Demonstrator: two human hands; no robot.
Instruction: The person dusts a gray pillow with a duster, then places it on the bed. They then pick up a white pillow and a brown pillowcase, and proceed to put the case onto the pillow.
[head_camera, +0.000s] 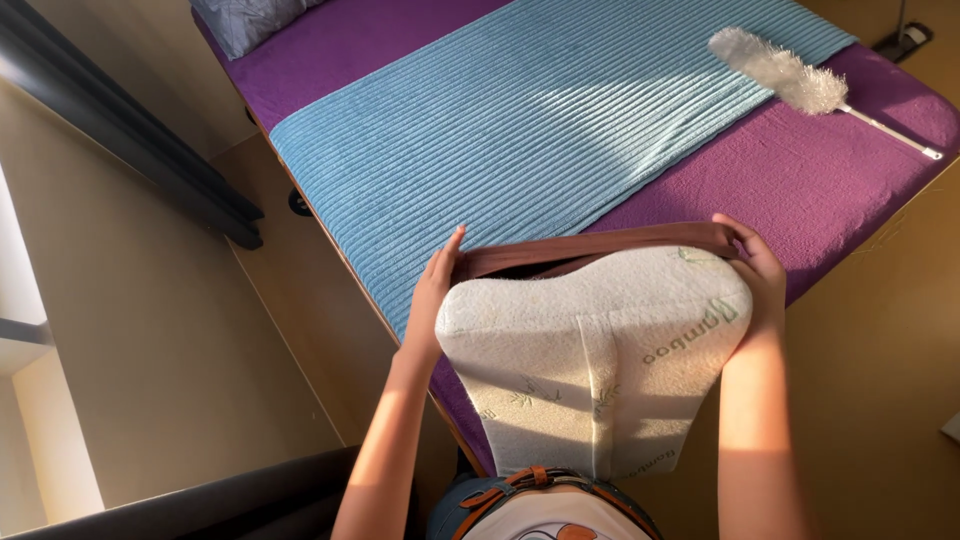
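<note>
A white contoured foam pillow (590, 350) with a leaf print stands on end against my body, its upper end at the bed's edge. A brown pillowcase (590, 246) is stretched open over that upper end. My left hand (436, 285) grips the pillowcase's left edge beside the pillow's left corner. My right hand (757, 265) holds the pillowcase's right edge at the pillow's right corner. Both forearms run along the pillow's sides.
The bed (800, 180) has a purple sheet with a blue ribbed blanket (540, 120) across it. A white fluffy duster (785, 72) with a thin handle lies at the far right. A grey pillow (245, 20) sits at the top. Tan floor surrounds the bed.
</note>
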